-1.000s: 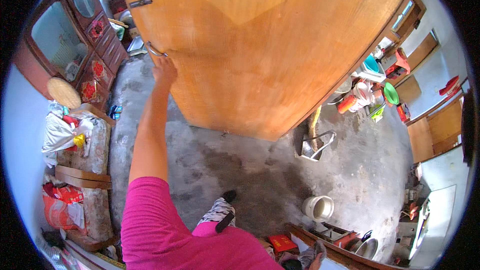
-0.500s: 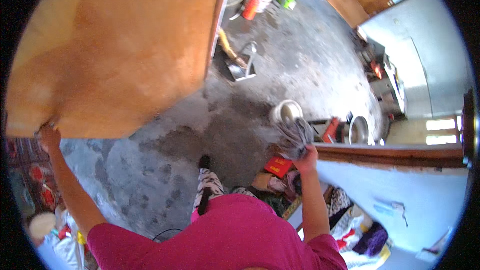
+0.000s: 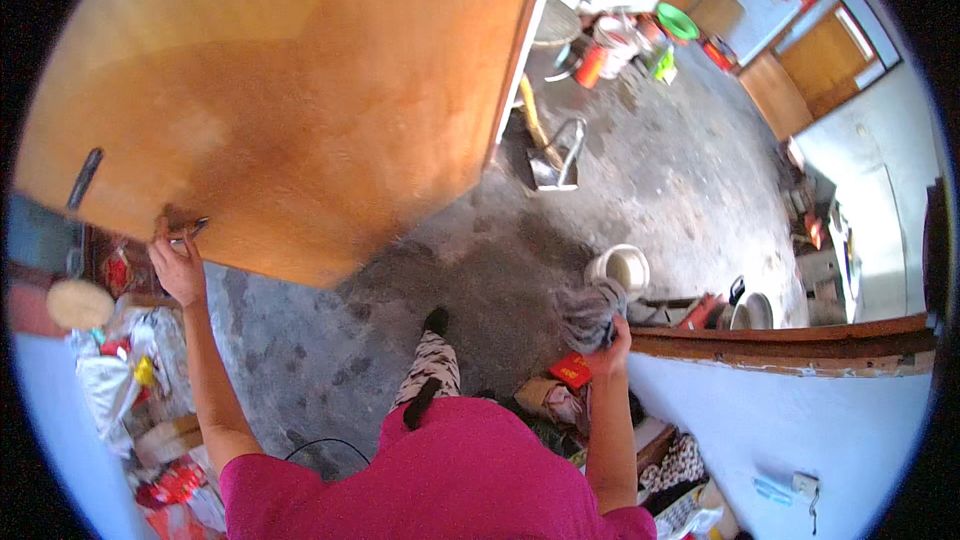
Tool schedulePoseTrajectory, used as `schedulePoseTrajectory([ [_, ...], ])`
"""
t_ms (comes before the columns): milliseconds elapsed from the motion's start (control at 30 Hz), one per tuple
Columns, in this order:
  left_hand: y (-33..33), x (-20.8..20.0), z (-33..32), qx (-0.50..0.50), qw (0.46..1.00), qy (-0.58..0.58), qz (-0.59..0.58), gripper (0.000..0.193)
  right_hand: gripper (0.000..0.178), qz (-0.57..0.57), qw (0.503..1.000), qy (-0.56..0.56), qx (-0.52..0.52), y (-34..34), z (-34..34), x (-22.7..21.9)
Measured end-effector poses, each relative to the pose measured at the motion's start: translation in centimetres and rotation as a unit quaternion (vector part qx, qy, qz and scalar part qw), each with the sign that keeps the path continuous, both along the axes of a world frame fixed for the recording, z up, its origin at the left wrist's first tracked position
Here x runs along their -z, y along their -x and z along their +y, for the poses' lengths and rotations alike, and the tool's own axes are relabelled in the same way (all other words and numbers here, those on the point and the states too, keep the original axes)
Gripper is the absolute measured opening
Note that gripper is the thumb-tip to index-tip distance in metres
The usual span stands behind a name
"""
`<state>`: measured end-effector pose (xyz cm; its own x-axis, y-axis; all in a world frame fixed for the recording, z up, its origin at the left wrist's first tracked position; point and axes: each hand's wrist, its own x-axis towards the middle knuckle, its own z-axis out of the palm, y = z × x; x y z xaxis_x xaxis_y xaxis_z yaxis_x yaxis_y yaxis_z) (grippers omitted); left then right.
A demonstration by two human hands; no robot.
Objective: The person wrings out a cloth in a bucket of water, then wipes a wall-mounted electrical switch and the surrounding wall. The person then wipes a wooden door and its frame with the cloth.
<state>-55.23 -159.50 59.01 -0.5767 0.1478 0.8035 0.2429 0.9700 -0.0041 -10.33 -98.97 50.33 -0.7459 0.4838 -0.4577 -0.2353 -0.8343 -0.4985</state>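
Note:
My left hand (image 3: 178,270) is raised to the lower edge of a wooden door (image 3: 330,90), its fingers closed on a small metal latch (image 3: 190,230). A dark bar-shaped handle (image 3: 86,178) sits on the door to the left of that hand. My right hand (image 3: 612,345) grips a crumpled grey cloth (image 3: 588,314) with strand-like folds. The cloth hangs in front of a white bucket (image 3: 622,266) on the concrete floor and covers part of its rim.
A dustpan (image 3: 555,172) stands beyond the door's edge. Basins and buckets crowd the far wall, among them a green basin (image 3: 678,22). Near my right arm are a red box (image 3: 570,370) and a low wall (image 3: 760,410). Bags (image 3: 150,360) pile up at left.
The view has swung, so the door, dustpan and bucket sit farther right and lower. My left hand stays at the door's edge; the cloth remains in my right hand, slightly nearer my body.

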Motion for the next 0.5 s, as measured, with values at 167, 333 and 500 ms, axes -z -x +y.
schedulePoseTrajectory([
  [167,-7.9,-5.7,-2.4,-0.116,0.961,-0.189,0.165,0.084,0.062,0.010,1.000,0.011,-0.004,-6.3,-0.7,2.5],
  [333,-12.5,-6.9,-4.0,0.213,0.837,-0.478,-0.159,0.049,0.054,0.111,0.991,-0.013,-0.073,-6.1,-2.3,1.0],
  [500,-20.9,-4.3,3.7,0.335,0.760,-0.514,-0.213,0.034,0.050,0.180,0.968,0.047,-0.168,-2.4,-2.4,-2.7],
])
